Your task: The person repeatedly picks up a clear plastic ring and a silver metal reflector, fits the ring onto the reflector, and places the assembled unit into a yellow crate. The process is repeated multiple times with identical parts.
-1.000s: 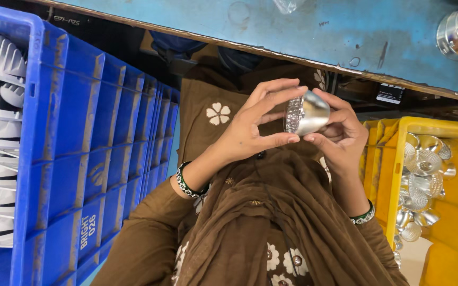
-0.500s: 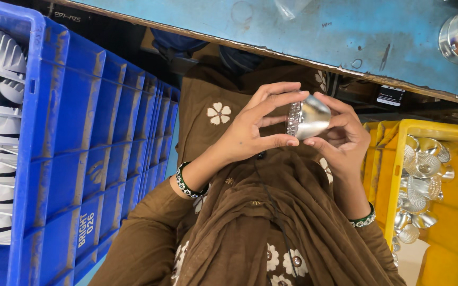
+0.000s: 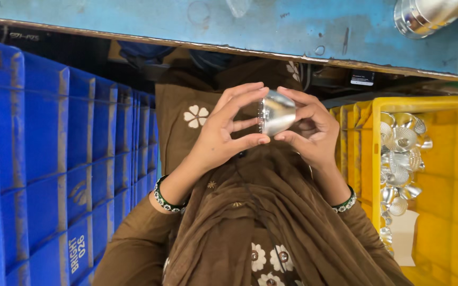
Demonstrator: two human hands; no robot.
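Below a worn blue workbench [image 3: 292, 32], between blue [image 3: 54, 159] and yellow plastic crates [image 3: 451, 185], left hand [image 3: 223, 132] and right hand [image 3: 314, 130] gripping a shiny silver metal cone-shaped reflector [image 3: 278, 112], seemingly mid-inspection.

We wore a brown tunic [image 3: 186, 122] printed with small cream flowers, and a brown scarf [image 3: 271, 222] hung in folds down our front. Our brown sleeves ended short of the wrists, each of which carried a green beaded bangle [image 3: 164, 198].
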